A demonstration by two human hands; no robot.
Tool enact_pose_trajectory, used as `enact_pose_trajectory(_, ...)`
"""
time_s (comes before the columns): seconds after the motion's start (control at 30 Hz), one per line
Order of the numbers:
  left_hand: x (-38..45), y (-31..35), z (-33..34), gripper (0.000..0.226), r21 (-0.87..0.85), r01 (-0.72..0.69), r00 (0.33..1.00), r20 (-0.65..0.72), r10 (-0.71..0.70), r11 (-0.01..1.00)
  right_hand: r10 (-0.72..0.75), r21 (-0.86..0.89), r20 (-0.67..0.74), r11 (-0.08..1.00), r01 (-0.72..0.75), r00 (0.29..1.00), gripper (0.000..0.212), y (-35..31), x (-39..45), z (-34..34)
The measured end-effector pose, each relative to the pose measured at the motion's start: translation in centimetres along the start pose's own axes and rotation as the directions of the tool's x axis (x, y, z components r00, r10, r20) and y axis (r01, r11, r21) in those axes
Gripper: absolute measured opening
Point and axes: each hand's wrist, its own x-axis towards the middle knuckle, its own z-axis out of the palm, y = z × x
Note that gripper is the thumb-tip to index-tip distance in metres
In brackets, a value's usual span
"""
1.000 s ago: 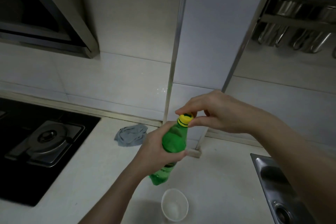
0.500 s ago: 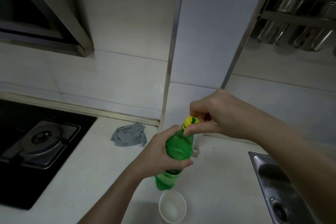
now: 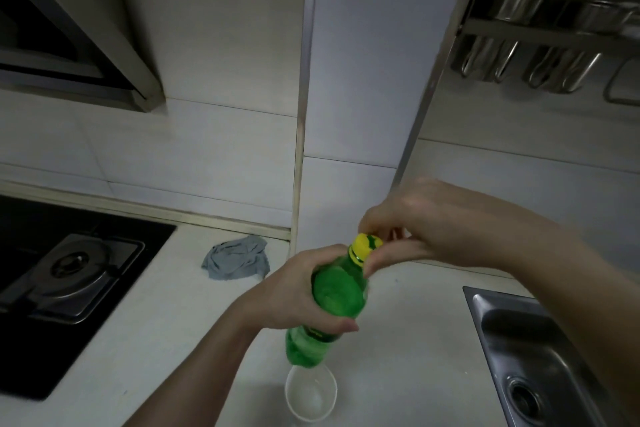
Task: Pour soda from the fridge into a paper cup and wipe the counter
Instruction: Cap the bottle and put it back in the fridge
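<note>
A green soda bottle is held upright above the white counter. My left hand grips its upper body. My right hand pinches the yellow cap on its neck. Directly below the bottle's base stands a white paper cup, open side up. A crumpled grey cloth lies on the counter by the back wall, left of the bottle.
A black gas hob fills the counter's left side under a range hood. A steel sink sits at the right. Metal utensils hang on a rack high at the right.
My right hand's fingers have shifted round the yellow cap and blur with motion. The bottle stays in my left hand above the cup.
</note>
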Motion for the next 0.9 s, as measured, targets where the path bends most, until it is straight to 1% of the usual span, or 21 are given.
enact_pose_trajectory(0.03,0.2,0.2,0.4,0.062,0.006,-0.002,1.0,-0.016,0.003,1.0,0.023,-0.089,-0.103,0.996,-0.032,0.994,0.057,0.3,-0.1,0.8)
enact_pose_trajectory(0.07,0.5,0.2,0.8,0.064,0.012,-0.006,0.999,-0.041,0.006,1.0,0.033,-0.169,-0.215,0.983,-0.07,0.976,0.067,0.5,-0.1,1.6)
enact_pose_trajectory(0.1,0.7,0.3,1.2,0.065,0.019,-0.008,0.998,-0.069,0.01,1.0,0.061,-0.214,-0.301,0.968,-0.13,0.952,0.074,0.4,0.0,2.2)
enact_pose_trajectory(0.13,1.0,0.3,1.6,0.065,0.028,-0.008,0.995,-0.102,0.011,1.0,0.117,-0.229,-0.331,0.953,-0.199,0.936,0.08,0.2,0.0,2.4)
enact_pose_trajectory(0.2,1.4,0.3,2.2,0.064,0.034,-0.008,0.988,-0.156,0.014,0.999,0.249,-0.245,-0.321,0.91,-0.334,0.914,0.093,0.2,-0.5,2.5)
enact_pose_trajectory(0.23,1.5,0.2,2.3,0.063,0.027,-0.013,0.984,-0.175,0.017,1.0,0.276,-0.251,-0.288,0.902,-0.35,0.917,0.096,0.4,-1.1,2.1)
enact_pose_trajectory(0.27,1.8,0.1,2.5,0.061,0.017,-0.018,0.981,-0.193,0.021,1.0,0.266,-0.218,-0.25,0.921,-0.322,0.931,0.09,0.7,-1.9,1.8)
enact_pose_trajectory(0.33,2.1,-0.2,2.7,0.059,0.0,-0.033,0.978,-0.208,0.032,0.999,0.218,-0.101,-0.206,0.965,-0.243,0.954,0.066,0.9,-2.9,1.4)
enact_pose_trajectory(0.37,2.3,-0.2,2.9,0.06,0.003,-0.036,0.977,-0.211,0.036,0.999,0.208,-0.082,-0.199,0.97,-0.228,0.958,0.059,0.9,-3.0,1.5)
enact_pose_trajectory(0.4,2.4,-0.1,3.1,0.061,0.017,-0.032,0.976,-0.216,0.034,0.999,0.212,-0.122,-0.217,0.963,-0.242,0.953,0.058,1.0,-2.9,1.9)
enact_pose_trajectory(0.47,2.5,0.0,3.8,0.065,0.044,-0.014,0.973,-0.231,0.024,0.999,0.264,-0.281,-0.276,0.897,-0.34,0.924,0.069,1.0,-2.4,2.5)
enact_pose_trajectory(0.5,2.6,0.1,4.0,0.065,0.04,-0.008,0.972,-0.235,0.017,0.999,0.294,-0.312,-0.282,0.872,-0.377,0.913,0.074,1.0,-2.3,2.5)
enact_pose_trajectory(0.53,2.6,0.2,4.2,0.065,0.03,-0.008,0.97,-0.242,0.015,1.0,0.304,-0.3,-0.273,0.875,-0.381,0.913,0.076,1.3,-2.5,2.3)
enact_pose_trajectory(0.57,2.6,0.1,4.2,0.063,0.017,-0.012,0.969,-0.247,0.016,1.0,0.305,-0.23,-0.243,0.904,-0.36,0.921,0.073,1.7,-2.9,2.0)
enact_pose_trajectory(0.63,2.7,0.0,4.0,0.06,0.001,-0.022,0.971,-0.238,0.022,1.0,0.238,-0.03,-0.149,0.969,-0.245,0.96,0.054,2.0,-3.7,1.2)
enact_pose_trajectory(0.67,2.8,0.1,4.0,0.06,0.001,-0.026,0.973,-0.231,0.025,1.0,0.198,0.007,-0.134,0.98,-0.199,0.971,0.046,2.0,-3.9,1.1)
enact_pose_trajectory(0.7,2.8,0.2,4.1,0.06,0.013,-0.025,0.974,-0.227,0.028,1.0,0.196,-0.002,-0.14,0.98,-0.198,0.971,0.041,2.1,-4.0,1.2)
enact_pose_trajectory(0.73,2.9,0.2,4.3,0.06,0.03,-0.02,0.973,-0.23,0.026,0.999,0.218,-0.047,-0.153,0.973,-0.227,0.964,0.04,2.1,-3.9,1.5)
enact_pose_trajectory(0.8,2.8,0.2,4.9,0.058,0.048,0.007,0.965,-0.262,0.006,0.999,0.243,-0.153,-0.19,0.95,-0.273,0.951,0.047,2.0,-3.5,2.3)
enact_pose_trajectory(0.87,2.6,0.2,5.1,0.06,0.031,0.015,0.969,-0.247,-0.007,0.999,0.194,-0.188,-0.232,0.952,-0.24,0.953,0.049,2.1,-3.4,2.6)
enact_pose_trajectory(0.9,2.5,0.4,4.8,0.06,0.029,0.003,0.978,-0.21,0.003,1.0,0.138,-0.189,-0.246,0.964,-0.187,0.959,0.047,2.3,-3.5,2.5)
